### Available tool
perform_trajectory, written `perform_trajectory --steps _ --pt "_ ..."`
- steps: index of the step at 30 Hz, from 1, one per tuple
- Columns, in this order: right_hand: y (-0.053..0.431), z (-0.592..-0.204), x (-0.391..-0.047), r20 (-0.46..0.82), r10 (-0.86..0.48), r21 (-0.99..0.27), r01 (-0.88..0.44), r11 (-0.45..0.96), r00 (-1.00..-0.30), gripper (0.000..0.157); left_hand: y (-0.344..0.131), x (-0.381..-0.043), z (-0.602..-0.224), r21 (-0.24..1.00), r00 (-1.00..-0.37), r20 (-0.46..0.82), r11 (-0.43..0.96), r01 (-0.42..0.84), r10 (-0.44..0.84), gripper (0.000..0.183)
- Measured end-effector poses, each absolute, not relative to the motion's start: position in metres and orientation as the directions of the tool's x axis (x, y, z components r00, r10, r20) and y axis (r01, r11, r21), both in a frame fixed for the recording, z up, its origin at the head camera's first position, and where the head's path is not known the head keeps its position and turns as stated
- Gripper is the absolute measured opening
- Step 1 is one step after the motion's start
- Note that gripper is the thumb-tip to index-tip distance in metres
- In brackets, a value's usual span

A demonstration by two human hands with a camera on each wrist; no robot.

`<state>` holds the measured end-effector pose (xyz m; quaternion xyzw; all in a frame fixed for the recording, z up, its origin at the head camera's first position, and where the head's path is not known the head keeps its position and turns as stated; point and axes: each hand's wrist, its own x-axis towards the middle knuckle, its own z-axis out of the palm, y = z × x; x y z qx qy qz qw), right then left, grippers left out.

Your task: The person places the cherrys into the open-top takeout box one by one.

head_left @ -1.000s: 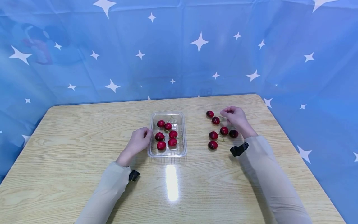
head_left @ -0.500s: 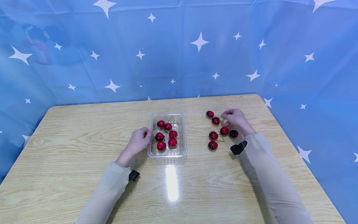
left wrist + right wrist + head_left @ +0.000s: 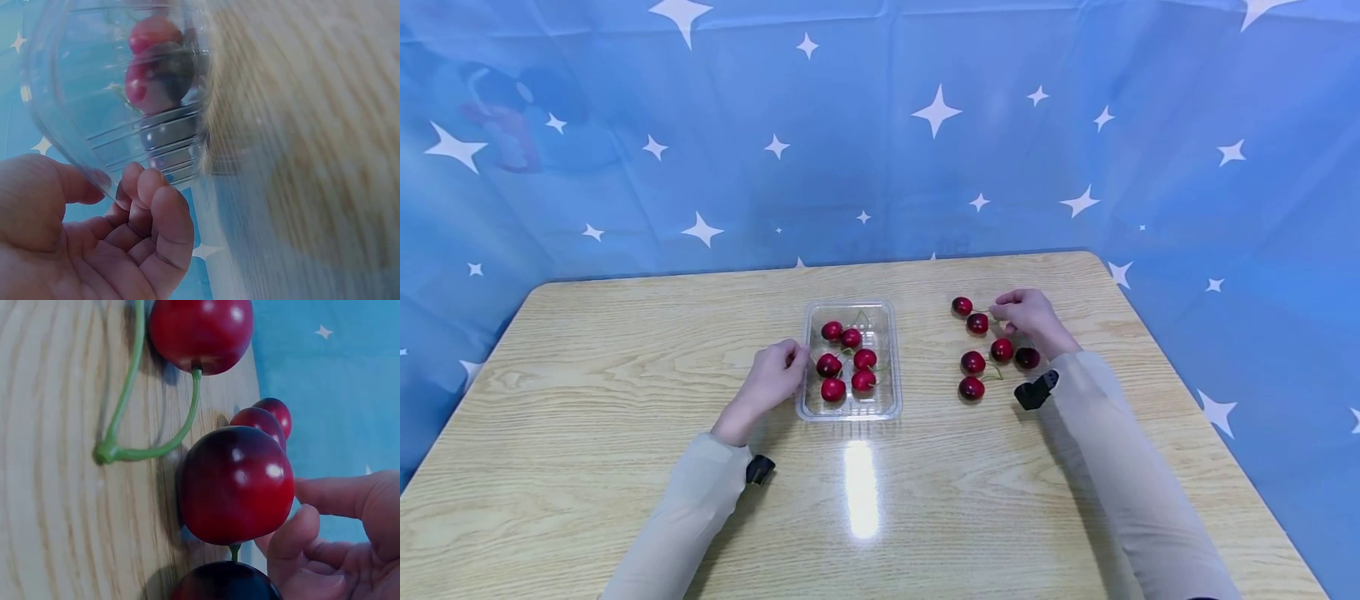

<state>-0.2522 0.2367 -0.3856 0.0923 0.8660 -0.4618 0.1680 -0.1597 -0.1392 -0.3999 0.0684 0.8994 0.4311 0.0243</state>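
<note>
At the left wall of a clear plastic box point(image 3: 850, 416), my left hand point(image 3: 775, 373) grips the rim between thumb and curled fingers. In the left wrist view, the thumb lies on one side of the box wall and the fingers point(image 3: 165, 209) on the other. Several red cherries point(image 3: 864, 359) lie inside the box. My right hand point(image 3: 1032, 320) pinches at the stem of a pair of dark red cherries point(image 3: 977, 323) on the table. In the right wrist view, a nearer cherry point(image 3: 237, 487) hides the fingertips of that hand point(image 3: 350, 544).
Several other stemmed cherries point(image 3: 972, 362) lie just in front of the right hand. The wooden table point(image 3: 625, 375) meets a blue star-printed cloth point(image 3: 865, 125) at its back and right edges. Each wrist carries a small black camera point(image 3: 760, 470).
My right hand has dipped slightly and its fingertips have closed at the stem. The cherry pair has shifted very slightly left. The left hand and box have stayed still.
</note>
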Motion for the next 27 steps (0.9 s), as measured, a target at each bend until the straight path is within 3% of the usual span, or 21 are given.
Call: perform_trajectory --steps 19,27 --pt "0.2340 -0.3863 -0.2517 -0.327 0.044 -0.749 0.288 0.597 -0.944 0.030 -0.1386 -0.1611 -0.4003 0.775 -0.989 0.025 0.623 0.110 0.144 0.031" --pt "0.2330 -0.3820 -0.2494 -0.329 0.065 -0.797 0.314 0.515 -0.942 0.026 -0.1388 -0.1602 -0.3994 0.783 -0.988 0.015 0.613 0.107 0.152 0.030"
